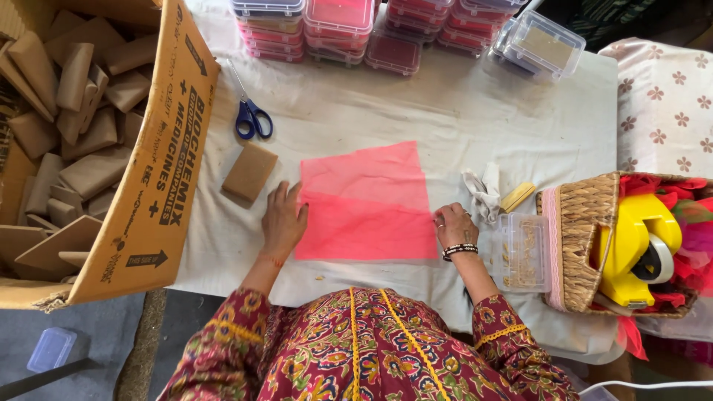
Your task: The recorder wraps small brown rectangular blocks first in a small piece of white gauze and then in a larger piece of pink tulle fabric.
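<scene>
The pink sheet [365,204] lies flat on the white cloth [460,119] at mid-table, its lower half doubled over and darker. The left hand [283,220] rests palm down at the sheet's left edge, fingers loosely spread, holding nothing. The right hand [453,225] sits at the right edge with fingertips curled and apparently pinching the border (the exact grip is too small to confirm).

Judgement on method: the fold would sit best with the left palm pinning its side while the right draws the edge taut, corners matched before any crease is pressed; the sheet looks thin and likely to slip or wrinkle.

Surroundings: a brown packet [249,172] lies just left of the sheet, blue scissors [252,119] beyond it. A carton [160,148] full of similar packets stands at the left. Stacked lidded tubs [338,30] line the far edge. To the right are a clear tray [523,252] and a wicker basket [583,238] holding a yellow tape dispenser [635,249].
</scene>
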